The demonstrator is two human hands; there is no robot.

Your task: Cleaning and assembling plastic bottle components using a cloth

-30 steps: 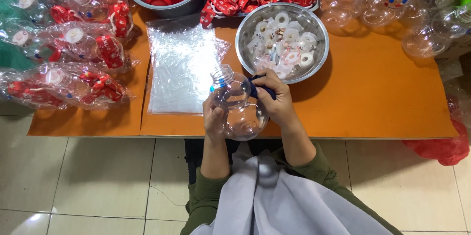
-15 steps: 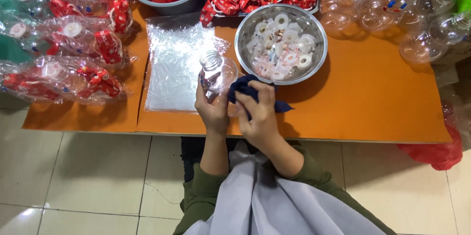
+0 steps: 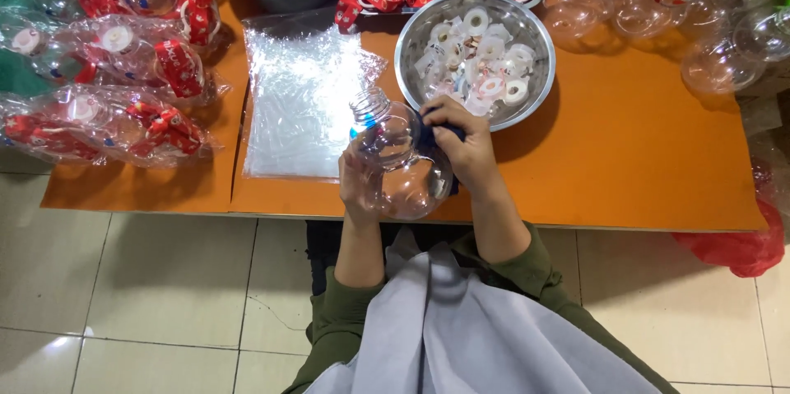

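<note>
Head view: steel bowl (image 3: 409, 55) of white rings (image 3: 480, 73).

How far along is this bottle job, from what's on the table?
Done: bagged bottles with red straps lie far left. In hand: left hand holds a clear round bottle; right hand presses a blue cloth on it. Left: bare bottles at far right.
</note>
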